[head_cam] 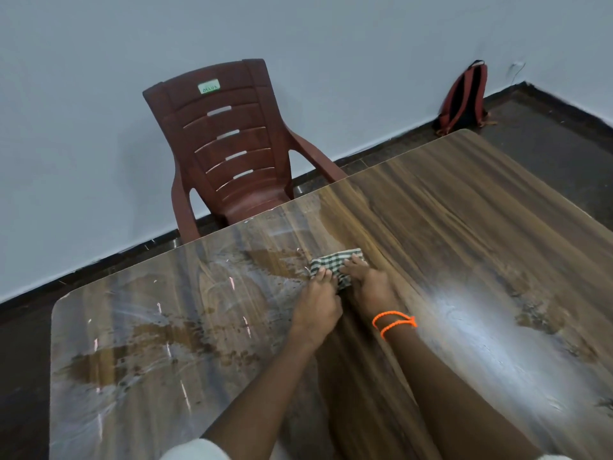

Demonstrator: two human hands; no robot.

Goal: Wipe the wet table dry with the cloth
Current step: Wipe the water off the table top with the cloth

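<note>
A green-and-white checked cloth (pixel 335 262) lies folded on the wooden table (pixel 464 227), past its middle toward the far edge. My left hand (pixel 318 302) presses down on the cloth's near left part. Beside it, my right hand (pixel 368 282), with orange bands on the wrist, presses on the cloth's right part. Both hands hold it flat against the tabletop and cover its near half. Water patches and streaks (pixel 149 343) shine across the table's left half, and more wet spots (pixel 537 313) sit at the right near a bright glare.
A dark red plastic chair (pixel 232 154) stands against the table's far edge. A red and black backpack (pixel 464 97) leans on the pale wall at the back right. Dark floor surrounds the table.
</note>
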